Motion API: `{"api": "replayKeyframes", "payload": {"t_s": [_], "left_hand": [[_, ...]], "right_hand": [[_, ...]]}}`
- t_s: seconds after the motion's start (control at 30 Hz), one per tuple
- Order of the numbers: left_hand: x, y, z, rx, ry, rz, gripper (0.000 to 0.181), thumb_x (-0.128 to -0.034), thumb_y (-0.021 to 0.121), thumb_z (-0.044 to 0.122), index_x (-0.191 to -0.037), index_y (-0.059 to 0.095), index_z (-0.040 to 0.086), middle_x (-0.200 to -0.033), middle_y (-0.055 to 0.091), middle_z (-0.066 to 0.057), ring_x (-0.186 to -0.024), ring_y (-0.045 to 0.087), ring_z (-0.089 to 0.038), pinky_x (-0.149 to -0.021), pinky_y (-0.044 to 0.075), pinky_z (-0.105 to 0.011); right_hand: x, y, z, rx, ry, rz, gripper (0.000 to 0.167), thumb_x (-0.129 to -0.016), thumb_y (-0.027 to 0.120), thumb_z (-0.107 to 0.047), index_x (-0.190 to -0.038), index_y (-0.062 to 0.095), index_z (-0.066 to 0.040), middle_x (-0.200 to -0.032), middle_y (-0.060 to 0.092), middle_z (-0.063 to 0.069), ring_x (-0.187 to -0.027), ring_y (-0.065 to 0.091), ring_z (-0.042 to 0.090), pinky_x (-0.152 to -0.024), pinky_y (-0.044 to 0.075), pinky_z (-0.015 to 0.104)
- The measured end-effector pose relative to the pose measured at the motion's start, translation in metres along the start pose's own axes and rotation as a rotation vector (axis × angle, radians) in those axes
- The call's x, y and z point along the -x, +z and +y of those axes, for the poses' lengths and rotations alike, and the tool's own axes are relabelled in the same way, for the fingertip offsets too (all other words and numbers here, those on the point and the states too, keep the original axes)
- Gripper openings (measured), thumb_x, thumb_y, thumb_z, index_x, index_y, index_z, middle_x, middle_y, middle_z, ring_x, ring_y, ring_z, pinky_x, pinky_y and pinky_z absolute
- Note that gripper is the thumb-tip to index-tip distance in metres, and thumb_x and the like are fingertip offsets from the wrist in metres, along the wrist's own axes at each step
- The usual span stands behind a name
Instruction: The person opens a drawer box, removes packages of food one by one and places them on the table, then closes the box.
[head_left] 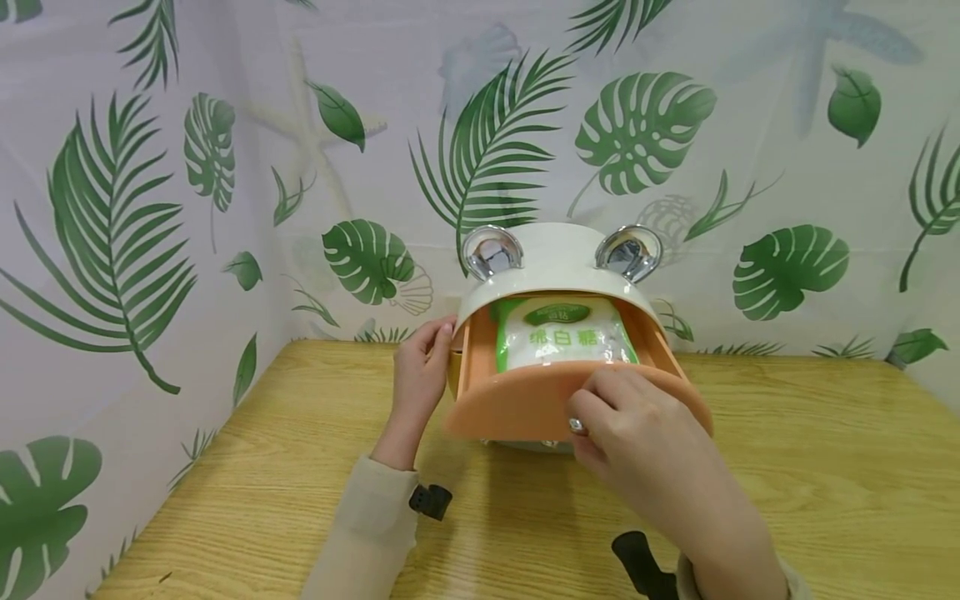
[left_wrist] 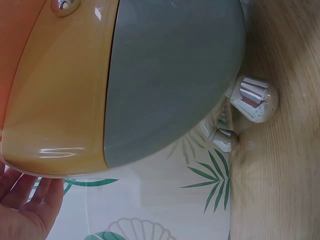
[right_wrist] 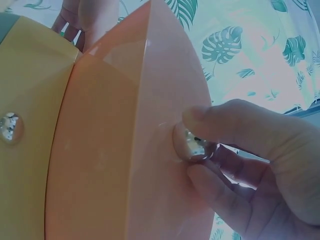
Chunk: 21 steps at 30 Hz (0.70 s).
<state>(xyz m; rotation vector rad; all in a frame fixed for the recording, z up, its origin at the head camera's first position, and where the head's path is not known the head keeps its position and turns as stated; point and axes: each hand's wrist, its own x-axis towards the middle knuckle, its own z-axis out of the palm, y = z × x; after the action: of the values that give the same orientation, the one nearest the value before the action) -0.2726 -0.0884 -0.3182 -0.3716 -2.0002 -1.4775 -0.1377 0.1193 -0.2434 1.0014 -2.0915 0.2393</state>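
A white cabinet [head_left: 555, 258] with two silver ears has its orange top drawer [head_left: 517, 404] pulled out. Inside the drawer lies a white and green bag [head_left: 561, 337] with Chinese characters. My right hand [head_left: 652, 442] pinches the drawer's silver knob [right_wrist: 194, 145] between thumb and fingers. Against the cabinet's left side rests my left hand [head_left: 423, 371], its fingers extended along the edge. The left wrist view shows the yellow drawer [left_wrist: 60, 90] and grey drawer [left_wrist: 175, 80] closed, with the left hand [left_wrist: 30, 205] touching the side.
The cabinet stands on silver feet [left_wrist: 254, 98] on a wooden table [head_left: 300, 467]. Behind and to the left hangs a white covering [head_left: 360, 175] printed with green leaves. Black straps [head_left: 431, 502] are at both wrists.
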Motion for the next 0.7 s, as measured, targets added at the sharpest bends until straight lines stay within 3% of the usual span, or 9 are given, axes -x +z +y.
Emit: {"api": "replayKeyframes", "payload": {"t_s": [0.33, 0.6, 0.7], "left_hand": [[0.0012, 0.0001, 0.0018, -0.001, -0.005, -0.003, 0.025, -0.0907, 0.049, 0.013, -0.105, 0.063, -0.003, -0.100, 0.063, -0.016, -0.096, 0.058, -0.026, -0.079, 0.047, -0.037], [0.0009, 0.0013, 0.0004, 0.007, 0.012, 0.004, 0.025, -0.0907, 0.049, 0.012, -0.103, 0.063, -0.004, -0.100, 0.063, -0.017, -0.096, 0.058, -0.026, -0.080, 0.047, -0.037], [0.0005, 0.0011, 0.0004, 0.011, 0.018, 0.007, 0.024, -0.0904, 0.049, 0.011, -0.103, 0.063, -0.005, -0.099, 0.063, -0.017, -0.095, 0.058, -0.027, -0.079, 0.047, -0.038]], "right_hand": [[0.0032, -0.0001, -0.0012, -0.010, 0.002, 0.016, 0.028, -0.052, 0.074, 0.004, -0.067, 0.053, -0.007, -0.069, 0.044, 0.002, -0.062, 0.044, 0.016, -0.055, 0.041, 0.027], [0.0062, 0.0027, -0.0009, -0.019, -0.020, 0.053, 0.022, -0.055, 0.069, 0.005, -0.069, 0.056, -0.006, -0.070, 0.045, 0.002, -0.066, 0.048, 0.018, -0.058, 0.044, 0.028], [0.0087, 0.0046, -0.0003, -0.035, -0.033, 0.058, 0.013, -0.062, 0.064, 0.002, -0.073, 0.059, -0.004, -0.072, 0.048, 0.003, -0.068, 0.049, 0.019, -0.060, 0.045, 0.029]]}}
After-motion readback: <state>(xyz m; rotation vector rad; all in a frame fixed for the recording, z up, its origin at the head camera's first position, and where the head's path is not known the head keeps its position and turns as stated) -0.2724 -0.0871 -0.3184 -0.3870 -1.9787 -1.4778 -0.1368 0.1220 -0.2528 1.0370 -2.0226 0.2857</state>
